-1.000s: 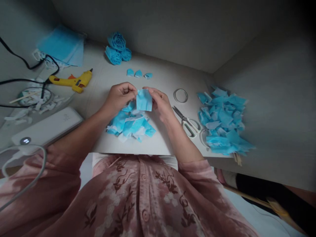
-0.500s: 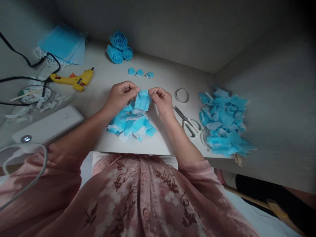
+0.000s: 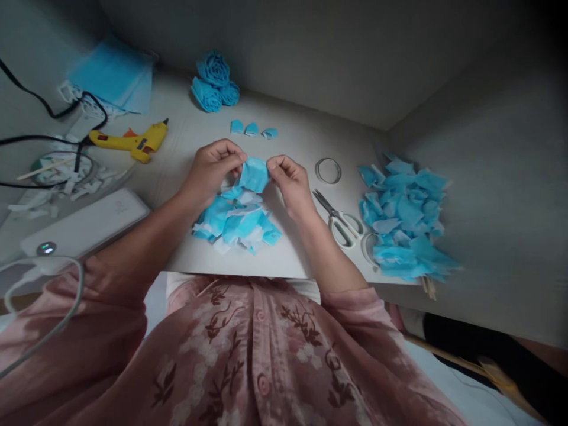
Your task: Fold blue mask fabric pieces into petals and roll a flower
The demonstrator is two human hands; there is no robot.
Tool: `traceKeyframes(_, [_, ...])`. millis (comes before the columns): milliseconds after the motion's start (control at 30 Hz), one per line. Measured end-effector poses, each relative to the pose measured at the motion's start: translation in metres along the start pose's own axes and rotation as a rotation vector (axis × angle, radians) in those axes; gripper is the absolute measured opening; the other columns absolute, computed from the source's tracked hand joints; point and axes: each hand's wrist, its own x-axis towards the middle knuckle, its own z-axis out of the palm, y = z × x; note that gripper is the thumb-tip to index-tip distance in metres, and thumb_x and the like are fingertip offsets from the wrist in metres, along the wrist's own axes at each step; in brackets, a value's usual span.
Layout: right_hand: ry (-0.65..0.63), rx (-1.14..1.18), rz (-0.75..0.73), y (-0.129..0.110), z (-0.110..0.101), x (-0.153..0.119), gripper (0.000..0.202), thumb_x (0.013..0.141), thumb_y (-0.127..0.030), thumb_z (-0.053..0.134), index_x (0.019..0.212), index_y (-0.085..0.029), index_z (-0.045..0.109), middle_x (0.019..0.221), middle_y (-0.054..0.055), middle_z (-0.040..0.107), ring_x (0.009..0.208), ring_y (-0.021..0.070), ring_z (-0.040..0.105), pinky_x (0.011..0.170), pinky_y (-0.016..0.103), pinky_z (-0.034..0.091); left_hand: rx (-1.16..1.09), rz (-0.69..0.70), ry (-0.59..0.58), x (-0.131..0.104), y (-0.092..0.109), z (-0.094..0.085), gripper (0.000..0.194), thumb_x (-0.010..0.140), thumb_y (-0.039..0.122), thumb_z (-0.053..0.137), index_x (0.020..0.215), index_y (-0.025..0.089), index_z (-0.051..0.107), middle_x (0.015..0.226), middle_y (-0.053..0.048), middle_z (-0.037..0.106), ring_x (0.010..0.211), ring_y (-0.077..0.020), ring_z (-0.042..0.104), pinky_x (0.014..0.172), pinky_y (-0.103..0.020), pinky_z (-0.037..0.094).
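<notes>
While left hand (image 3: 213,167) pinches fabric (image 3: 254,175), right (image 3: 291,182) seemingly matches.

Between glue gun (image 3: 142,145) and blue petals (image 3: 251,129) lies passing room, hemmed by roses (image 3: 213,71) and left hand (image 3: 213,164).

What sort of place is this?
Probably a small craft table: a yellow glue gun, white-handled scissors and three blue fabric-like roses lie on it.
</notes>
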Motion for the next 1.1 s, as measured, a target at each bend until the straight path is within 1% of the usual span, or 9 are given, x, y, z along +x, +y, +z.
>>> traceKeyframes(100, [-0.043,0.076,0.061,0.000,-0.002,0.000,0.049,0.076,-0.070,0.078,0.080,-0.022,0.064,0.070,-0.004,0.052,0.069,0.0120,0.053,0.067,0.026,0.047,-0.109,-0.094,-0.025,-0.001,0.001,0.001,0.015,0.081,0.011,0.066,0.069,0.018,0.062,0.056,0.004,0.056,0.052,-0.0080,0.049,0.054,-0.020,0.041])
traceKeyframes(200, [-0.078,0.188,0.152,-0.002,-0.004,0.001,0.046,0.083,-0.066,0.073,0.104,-0.025,0.070,0.080,-0.003,0.064,0.079,0.0136,0.064,0.076,0.027,0.053,-0.212,-0.190,-0.022,-0.001,0.003,0.003,0.014,0.081,0.014,0.068,0.069,0.017,0.060,0.058,0.003,0.059,0.054,-0.0089,0.055,0.054,-0.020,0.044])
traceKeyframes(300, [-0.077,0.278,0.248,-0.005,-0.005,0.003,0.056,0.092,-0.065,0.063,0.134,-0.027,0.062,0.086,-0.002,0.070,0.083,0.0145,0.069,0.083,0.029,0.057,-0.257,-0.219,-0.021,0.001,0.003,0.002,0.017,0.082,0.020,0.072,0.072,0.019,0.058,0.060,0.003,0.061,0.056,-0.0103,0.058,0.054,-0.021,0.046])
traceKeyframes(400, [-0.080,0.330,0.304,-0.006,-0.003,0.003,0.062,0.095,-0.065,0.059,0.142,-0.025,0.056,0.090,0.000,0.074,0.085,0.0158,0.072,0.086,0.031,0.058,-0.252,-0.225,-0.029,0.001,0.002,0.001,0.019,0.086,0.023,0.072,0.074,0.020,0.057,0.059,0.004,0.059,0.054,-0.0107,0.058,0.052,-0.022,0.044])
traceKeyframes(633, [-0.107,0.310,0.271,-0.002,0.000,-0.001,0.052,0.071,-0.044,0.089,0.116,-0.026,0.071,0.102,0.000,0.079,0.103,0.0200,0.073,0.096,0.036,0.059,-0.239,-0.246,-0.059,-0.003,0.005,0.003,0.018,0.090,0.016,0.068,0.076,0.018,0.058,0.060,0.003,0.060,0.057,-0.0105,0.056,0.056,-0.024,0.044])
traceKeyframes(767, [-0.163,0.336,0.288,0.000,-0.001,0.000,0.039,0.067,-0.044,0.091,0.095,-0.022,0.076,0.090,0.001,0.079,0.092,0.0206,0.073,0.090,0.036,0.060,-0.204,-0.250,-0.073,-0.002,0.005,0.002,0.017,0.090,0.015,0.067,0.075,0.017,0.060,0.059,0.002,0.061,0.056,-0.0101,0.055,0.058,-0.024,0.043])
traceKeyframes(867, [-0.118,0.349,0.258,0.002,-0.002,0.001,0.036,0.064,-0.043,0.092,0.089,-0.023,0.075,0.084,-0.001,0.077,0.080,0.0169,0.069,0.083,0.032,0.059,-0.205,-0.238,-0.048,0.002,0.003,-0.001,0.019,0.092,0.015,0.064,0.074,0.016,0.060,0.064,0.001,0.063,0.055,-0.0091,0.056,0.056,-0.024,0.042])
traceKeyframes(1033, [0.022,0.267,0.173,0.002,-0.002,0.002,0.037,0.063,-0.047,0.091,0.086,-0.023,0.074,0.080,-0.003,0.073,0.074,0.0135,0.063,0.077,0.028,0.056,-0.064,0.075,0.050,0.002,0.001,-0.007,0.023,0.088,0.032,0.072,0.072,0.018,0.065,0.065,0.002,0.062,0.052,-0.0072,0.049,0.052,-0.023,0.036])
traceKeyframes(1100, [0.050,0.203,0.118,0.000,0.000,0.001,0.037,0.065,-0.049,0.091,0.086,-0.023,0.074,0.081,-0.003,0.072,0.075,0.0132,0.063,0.078,0.028,0.055,0.072,0.165,0.025,-0.004,0.004,-0.005,0.022,0.085,0.032,0.074,0.068,0.019,0.067,0.061,0.002,0.060,0.053,-0.0082,0.048,0.052,-0.024,0.035])
